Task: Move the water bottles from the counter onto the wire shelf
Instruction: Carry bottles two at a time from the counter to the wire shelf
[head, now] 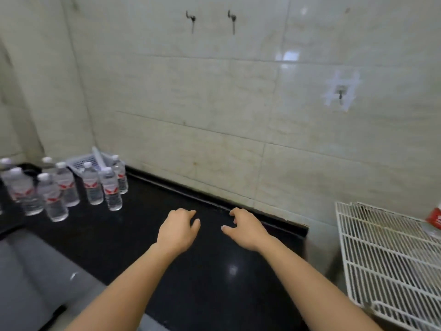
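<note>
Several clear water bottles [111, 188] with white caps and red-and-white labels stand upright in a cluster at the far left of the black counter [202, 271]. A white wire shelf [386, 261] sits lower at the right, past the counter's end. One bottle [434, 219] with a red label lies at the shelf's far right edge, partly cut off. My left hand [177, 229] and my right hand [245, 226] hover side by side over the counter's middle, fingers loosely curled, holding nothing. Both are well right of the bottle cluster.
A pale plastic basket [83, 162] stands behind the bottles in the corner. A grey sink basin [31, 283] lies at the lower left. The tiled wall carries two metal hooks [191, 19] and a taped hook [340, 91].
</note>
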### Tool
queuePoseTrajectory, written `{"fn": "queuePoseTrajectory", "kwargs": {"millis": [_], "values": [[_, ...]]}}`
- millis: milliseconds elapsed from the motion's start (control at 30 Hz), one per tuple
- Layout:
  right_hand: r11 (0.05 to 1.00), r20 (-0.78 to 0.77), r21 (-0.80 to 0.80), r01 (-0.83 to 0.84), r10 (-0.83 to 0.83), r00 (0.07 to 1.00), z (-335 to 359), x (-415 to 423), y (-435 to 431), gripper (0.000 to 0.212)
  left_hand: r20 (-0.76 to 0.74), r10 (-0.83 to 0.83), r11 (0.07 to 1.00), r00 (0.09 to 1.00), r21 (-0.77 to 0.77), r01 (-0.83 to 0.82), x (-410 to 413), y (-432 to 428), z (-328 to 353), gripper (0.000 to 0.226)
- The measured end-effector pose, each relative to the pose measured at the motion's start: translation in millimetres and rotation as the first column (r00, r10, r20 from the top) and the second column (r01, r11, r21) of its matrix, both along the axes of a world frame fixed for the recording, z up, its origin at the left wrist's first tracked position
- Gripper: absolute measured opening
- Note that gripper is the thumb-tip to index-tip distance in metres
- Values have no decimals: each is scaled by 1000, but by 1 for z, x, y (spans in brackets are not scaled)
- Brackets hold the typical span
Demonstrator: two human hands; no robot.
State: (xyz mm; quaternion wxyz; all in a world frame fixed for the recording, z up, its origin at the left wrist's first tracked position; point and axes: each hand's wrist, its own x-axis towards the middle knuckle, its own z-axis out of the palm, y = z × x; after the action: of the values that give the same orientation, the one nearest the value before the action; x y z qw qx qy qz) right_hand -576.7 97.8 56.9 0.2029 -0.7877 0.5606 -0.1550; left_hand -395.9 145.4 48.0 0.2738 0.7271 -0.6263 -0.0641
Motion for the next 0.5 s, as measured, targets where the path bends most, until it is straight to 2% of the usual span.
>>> {"fn": "queuePoseTrajectory", "kwargs": {"millis": [167, 300, 500], "values": [[996, 2, 42, -75, 75, 997, -17, 135, -20, 60, 7, 95, 995, 995, 12, -95, 138, -2, -13, 43], [988, 9, 85, -126, 126, 992, -30, 237, -30, 59, 48, 160, 982, 986, 90, -164, 241, 3, -27, 40], [971, -28, 121, -205, 209, 977, -42, 354, -51, 59, 21, 244, 959, 970, 140, -245, 356, -6, -43, 44]]}}
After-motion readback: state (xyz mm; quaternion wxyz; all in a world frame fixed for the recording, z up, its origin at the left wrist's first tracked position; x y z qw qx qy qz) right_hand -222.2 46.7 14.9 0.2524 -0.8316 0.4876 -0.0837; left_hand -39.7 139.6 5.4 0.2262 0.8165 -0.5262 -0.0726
